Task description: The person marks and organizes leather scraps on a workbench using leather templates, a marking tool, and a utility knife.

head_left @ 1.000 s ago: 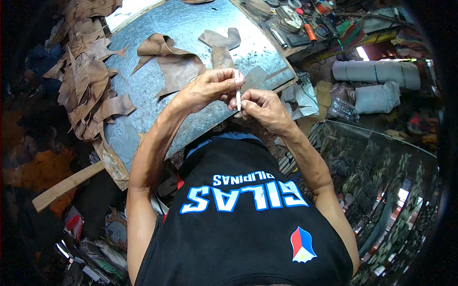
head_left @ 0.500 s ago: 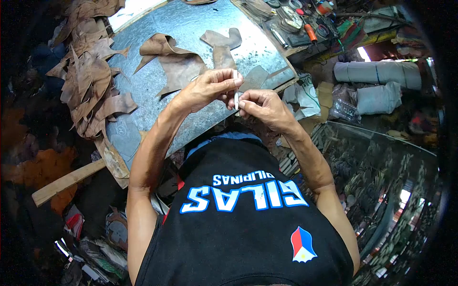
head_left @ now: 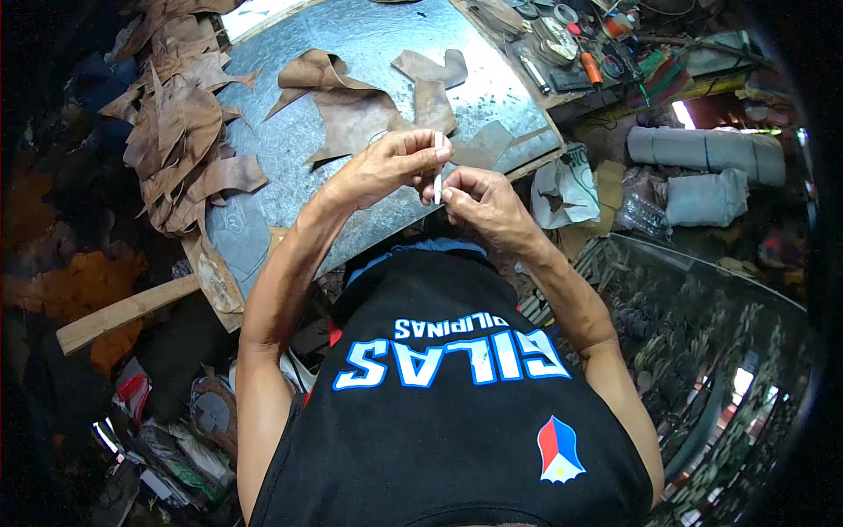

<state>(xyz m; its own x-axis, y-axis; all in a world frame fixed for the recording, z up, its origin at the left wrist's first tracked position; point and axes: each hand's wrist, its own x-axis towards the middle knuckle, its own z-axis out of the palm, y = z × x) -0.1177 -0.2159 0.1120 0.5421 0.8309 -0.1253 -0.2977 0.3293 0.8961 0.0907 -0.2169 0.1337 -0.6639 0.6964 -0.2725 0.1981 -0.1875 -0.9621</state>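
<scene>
My left hand [head_left: 382,167] and my right hand [head_left: 479,204] meet above the near edge of a metal-topped worktable [head_left: 369,44]. Together they pinch a small white stick-like object [head_left: 437,169], held upright between the fingertips: the left fingers grip its top, the right fingers its lower end. What the object is stays unclear. Brown leather pieces [head_left: 351,110] lie on the metal sheet just beyond my hands.
A heap of brown leather offcuts [head_left: 180,132] lines the table's left edge. Tools and an orange-handled item [head_left: 587,66] crowd the far right corner. Grey rolled bundles [head_left: 711,149] lie to the right; a wooden plank [head_left: 127,312] sticks out at the left.
The view has shifted slightly, so the table sits a little further right and up. Both hands keep the same hold on the white object.
</scene>
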